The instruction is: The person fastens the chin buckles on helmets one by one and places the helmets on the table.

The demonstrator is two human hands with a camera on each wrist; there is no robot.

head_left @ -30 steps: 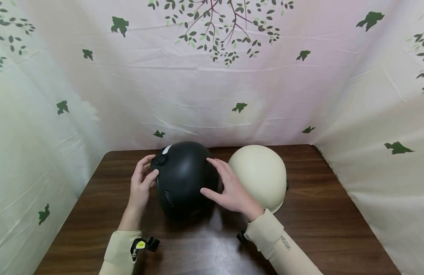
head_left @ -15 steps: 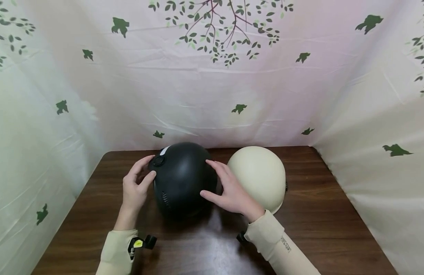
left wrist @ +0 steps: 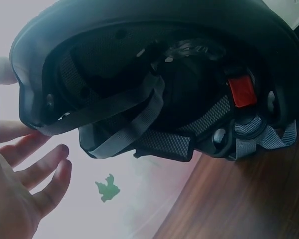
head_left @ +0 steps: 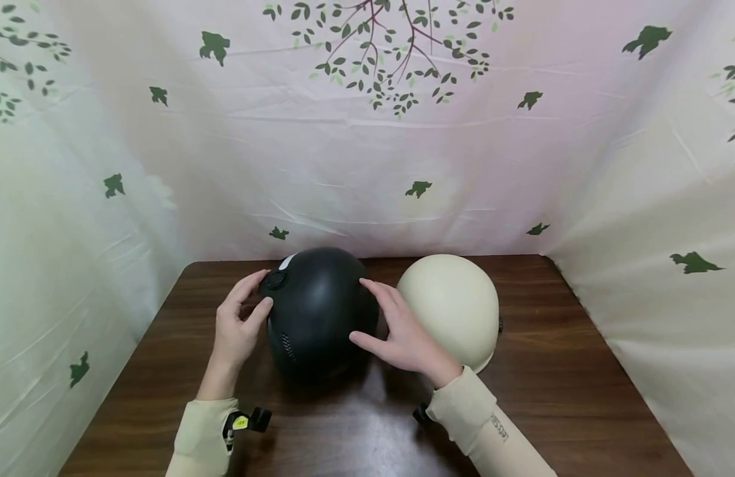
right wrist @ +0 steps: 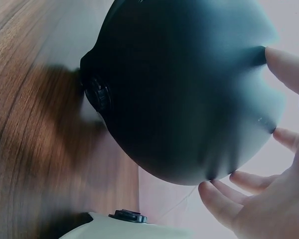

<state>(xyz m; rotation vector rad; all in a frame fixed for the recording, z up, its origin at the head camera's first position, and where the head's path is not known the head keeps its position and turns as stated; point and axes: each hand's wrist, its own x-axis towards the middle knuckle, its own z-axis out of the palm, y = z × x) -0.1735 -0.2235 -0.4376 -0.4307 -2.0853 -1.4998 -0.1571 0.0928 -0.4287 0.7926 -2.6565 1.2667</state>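
A black helmet (head_left: 326,311) leans over in the middle, its left rim raised. Its inner padding, dark straps and red buckle (left wrist: 242,91) show in the left wrist view. My left hand (head_left: 235,331) holds the raised rim, thumb and fingertips beside the round knob (head_left: 275,279). Some of its fingers (left wrist: 50,167) hang free of the rim. Against the shell on the other side, my right hand (head_left: 400,331) spreads its fingers and thumb, fingertips touching the dome. A cream helmet (head_left: 447,308) sits dome up just to the right, partly behind the right hand.
The dark wooden table (head_left: 570,384) carries both helmets near its back edge. A white cloth (head_left: 343,152) printed with leaves and birds hangs at the back and both sides. A small black camera (head_left: 260,419) sticks out from the left wrist.
My left hand has shifted a little to the left, its thumb and fingers spreading wider apart, and the black helmet moved slightly left with it. The right hand stays nearly still on the shell.
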